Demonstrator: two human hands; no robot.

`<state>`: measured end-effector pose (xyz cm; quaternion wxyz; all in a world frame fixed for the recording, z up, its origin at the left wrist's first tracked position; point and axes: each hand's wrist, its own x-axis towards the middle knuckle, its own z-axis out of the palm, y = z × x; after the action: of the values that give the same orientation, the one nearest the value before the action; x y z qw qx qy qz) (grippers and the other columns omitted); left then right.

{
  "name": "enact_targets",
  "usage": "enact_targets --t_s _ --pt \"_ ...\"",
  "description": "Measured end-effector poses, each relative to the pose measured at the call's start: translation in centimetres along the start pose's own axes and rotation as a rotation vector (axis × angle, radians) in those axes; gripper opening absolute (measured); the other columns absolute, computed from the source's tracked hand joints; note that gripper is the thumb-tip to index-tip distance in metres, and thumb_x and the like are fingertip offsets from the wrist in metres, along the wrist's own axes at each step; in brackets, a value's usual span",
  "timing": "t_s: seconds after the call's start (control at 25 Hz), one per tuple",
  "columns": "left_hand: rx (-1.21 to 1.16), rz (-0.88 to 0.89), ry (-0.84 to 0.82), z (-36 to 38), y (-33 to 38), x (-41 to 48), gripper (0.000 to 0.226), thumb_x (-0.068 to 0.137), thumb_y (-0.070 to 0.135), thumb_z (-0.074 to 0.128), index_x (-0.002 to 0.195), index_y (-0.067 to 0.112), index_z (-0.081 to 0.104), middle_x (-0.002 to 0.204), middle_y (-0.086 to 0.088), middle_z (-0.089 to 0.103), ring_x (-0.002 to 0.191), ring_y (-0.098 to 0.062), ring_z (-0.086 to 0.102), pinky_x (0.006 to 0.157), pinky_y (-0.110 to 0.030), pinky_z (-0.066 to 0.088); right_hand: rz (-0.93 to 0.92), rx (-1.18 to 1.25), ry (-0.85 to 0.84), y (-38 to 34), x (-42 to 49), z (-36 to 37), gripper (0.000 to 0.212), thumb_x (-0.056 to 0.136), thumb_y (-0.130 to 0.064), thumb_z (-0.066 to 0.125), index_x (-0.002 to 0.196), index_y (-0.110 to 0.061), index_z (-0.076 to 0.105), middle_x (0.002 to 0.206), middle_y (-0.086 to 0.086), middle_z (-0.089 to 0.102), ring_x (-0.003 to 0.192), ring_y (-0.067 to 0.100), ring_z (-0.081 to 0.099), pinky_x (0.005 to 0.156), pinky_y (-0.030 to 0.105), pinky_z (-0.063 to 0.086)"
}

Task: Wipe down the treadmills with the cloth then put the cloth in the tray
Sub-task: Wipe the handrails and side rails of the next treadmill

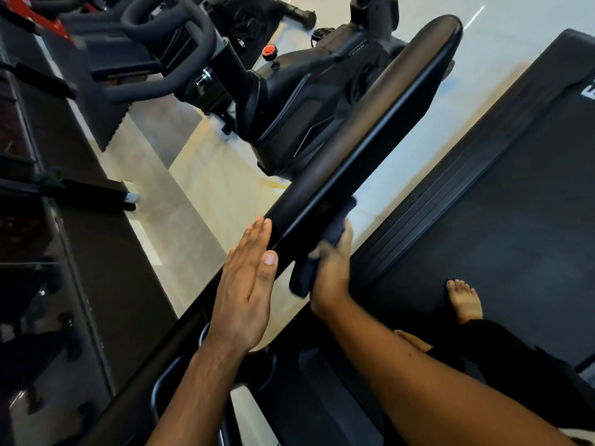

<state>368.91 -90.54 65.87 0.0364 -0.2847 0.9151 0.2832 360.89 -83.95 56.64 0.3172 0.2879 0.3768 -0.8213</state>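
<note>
Surroundings: a black stationary exercise bike [306, 107] stands on the pale glossy tiled floor [199, 204] just beyond the rail, with a small red knob [269, 51] on top of its frame. Further left are the black looped handlebars [170, 43] of a second machine, above a black rubber mat [106, 123].
In the way: the treadmill's long black padded handrail [370, 123] runs diagonally across the view, between the person and the bike.
Treadmill: its black running belt [515, 220] fills the right side, edged by a ribbed black side strip [434, 204]. A bare foot [465, 300] stands on the belt.
Cloth: a dark navy bunched cloth [304, 273] is held against the belt-facing side of the handrail. One end runs up along the rail and the other hangs below the grip.
Right hand [331, 268]: its fingers [347, 233] are curled round the cloth, and the thumb pins it from the near side.
Left hand [244, 291]: it is flat, with the fingers [254, 239] straight and pressed together. It lies along the opposite side of the rail with the thumb tip at the rail's edge. Whether the palm touches the rail cannot be told.
Cloth and fingers: the cloth sits inside the right grip, and the rail lies between it and the left fingers.
</note>
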Motion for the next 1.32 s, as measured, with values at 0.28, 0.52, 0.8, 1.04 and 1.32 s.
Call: enact_targets --t_s 0.28,0.52,0.8,1.04,1.32 --pt "0.100 0.056 -0.039 0.9 2.2 1.6 0.061 0.098 0.054 0.016 0.154 0.029 0.018 0.160 0.021 0.013 0.146 0.004 0.007 0.121 -0.045 0.014 -0.054 -0.058 0.074 -2.9 1.8 0.4 0.081 0.081 0.017 0.035 0.149 -0.027 0.036 0.091 -0.006 0.062 0.067 -0.001 0.058 0.062 0.017 0.048" --pt "0.087 0.077 -0.084 0.7 3.3 2.8 0.061 0.098 0.055 0.018 0.154 0.029 0.018 0.160 0.020 0.014 0.146 0.004 0.008 0.122 -0.042 0.016 -0.083 0.118 0.141 -5.5 5.3 0.7 0.081 0.074 0.014 0.037 0.145 -0.027 0.042 0.110 0.006 0.065 0.087 0.013 0.060 0.077 0.030 0.053" --pt "0.072 0.090 -0.105 1.4 4.5 4.6 0.063 0.098 0.056 0.018 0.154 0.028 0.019 0.161 0.018 0.014 0.146 0.005 0.007 0.121 -0.043 0.016 -0.087 0.121 0.139 -7.9 6.9 0.4 0.081 0.075 0.016 0.036 0.145 -0.024 0.042 0.087 -0.005 0.062 0.070 0.009 0.055 0.063 0.021 0.047" --pt "0.076 0.103 -0.105 1.8 5.5 5.8 0.063 0.097 0.057 0.018 0.154 0.028 0.020 0.160 0.019 0.015 0.146 0.006 0.008 0.122 -0.041 0.015 -0.081 0.019 0.101 -8.1 6.5 -0.3 0.070 0.069 0.010 0.040 0.136 -0.012 0.048 0.083 0.000 0.058 0.066 0.012 0.055 0.053 0.018 0.047" --pt "0.065 0.133 -0.104 2.7 6.5 7.3 0.063 0.098 0.056 0.020 0.154 0.027 0.021 0.160 0.018 0.016 0.146 0.004 0.009 0.121 -0.043 0.017 -0.098 -0.092 0.130 -10.9 7.6 -0.7 0.068 0.075 0.017 0.035 0.135 -0.010 0.049 0.087 0.001 0.057 0.066 0.009 0.054 0.048 0.013 0.043"
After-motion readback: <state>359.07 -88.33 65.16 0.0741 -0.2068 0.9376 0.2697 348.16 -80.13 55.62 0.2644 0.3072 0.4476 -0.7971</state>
